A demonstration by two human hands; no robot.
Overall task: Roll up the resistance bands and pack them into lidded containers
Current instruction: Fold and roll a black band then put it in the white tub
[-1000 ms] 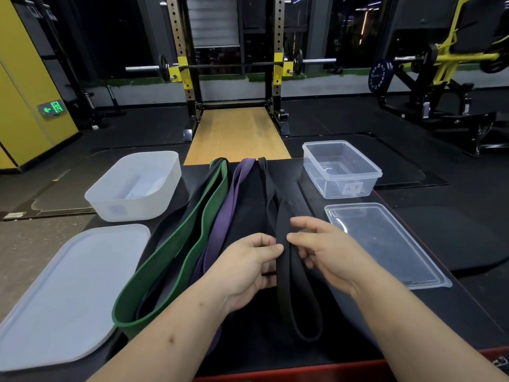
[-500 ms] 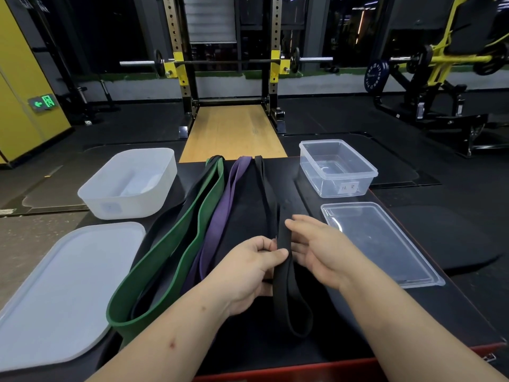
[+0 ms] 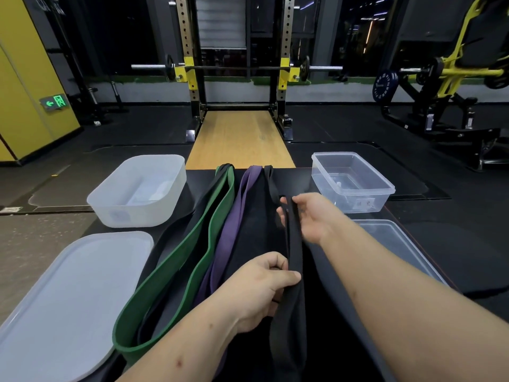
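Matte black table (image 3: 330,271), flat rubbery black band (image 3: 296,257) pinched by both hands

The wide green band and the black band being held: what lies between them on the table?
In the head view, a narrower purple rubber band lies between the green band and the black band.

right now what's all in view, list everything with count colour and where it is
black band: 1, black, centre-right of table, held by both hands
purple band: 1, purple, centre of table, lying flat
green band: 1, green, left of the purple band, lying flat
white container: 1, frosted white, far left of table, open
white lid: 1, frosted white, near left
clear container: 1, clear, far right, open
clear lid: 1, clear, near right
table: 1, black
squat rack: 1, black and yellow, background
left hand: 1, gripping the black band, nearer
right hand: 1, gripping it farther up
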